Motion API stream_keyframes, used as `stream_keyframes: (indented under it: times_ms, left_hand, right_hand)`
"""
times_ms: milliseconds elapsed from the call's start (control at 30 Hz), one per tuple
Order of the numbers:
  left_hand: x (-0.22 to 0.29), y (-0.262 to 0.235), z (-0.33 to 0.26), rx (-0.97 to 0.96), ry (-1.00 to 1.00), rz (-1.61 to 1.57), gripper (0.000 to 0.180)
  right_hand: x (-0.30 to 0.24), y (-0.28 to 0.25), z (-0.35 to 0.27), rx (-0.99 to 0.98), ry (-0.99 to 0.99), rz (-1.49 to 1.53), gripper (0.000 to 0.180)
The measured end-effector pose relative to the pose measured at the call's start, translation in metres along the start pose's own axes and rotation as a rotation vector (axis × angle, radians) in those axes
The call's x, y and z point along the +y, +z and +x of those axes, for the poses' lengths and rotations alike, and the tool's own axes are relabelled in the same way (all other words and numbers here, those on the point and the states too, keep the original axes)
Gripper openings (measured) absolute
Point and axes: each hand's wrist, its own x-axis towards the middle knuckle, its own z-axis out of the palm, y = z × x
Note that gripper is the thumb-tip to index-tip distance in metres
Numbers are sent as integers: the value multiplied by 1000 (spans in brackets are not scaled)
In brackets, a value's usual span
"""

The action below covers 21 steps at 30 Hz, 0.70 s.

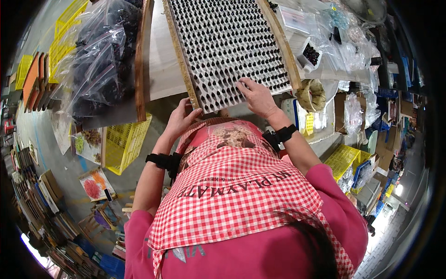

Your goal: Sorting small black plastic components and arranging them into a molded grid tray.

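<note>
A large perforated board (227, 42) in a wooden frame lies tilted on the table, most of its holes filled with small dark pieces. My left hand (182, 118) grips the board's lower left corner at the frame. Palm down on the board's lower edge rests my right hand (255, 96), its fingertips among the holes near the empty rows. Whether those fingers pinch a piece I cannot tell. Both wrists wear black straps. A red-and-white checked apron (232, 186) covers my front.
Clear bags of dark pieces (100, 56) are piled on the left of the table. A small white box of dark pieces (310, 55) sits to the right, with more plastic bags (353, 42). Yellow crates (124, 142) stand below the table on the left and right.
</note>
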Motion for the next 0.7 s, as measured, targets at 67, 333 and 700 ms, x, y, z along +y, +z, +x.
stream_keyframes:
  times_ms: [67,333,700]
  left_hand:
    - [0,-1,1,11,9,57,61]
    - [-2,0,2,-1,4,38,61]
    - [3,-3,3,-48,-12,28,55]
  right_hand:
    - [-2,5,1,28,-26,26,54]
    - [-11,4,6,-104,-6,-12,48]
    - [-33,4,21,-177,-42,-6,46]
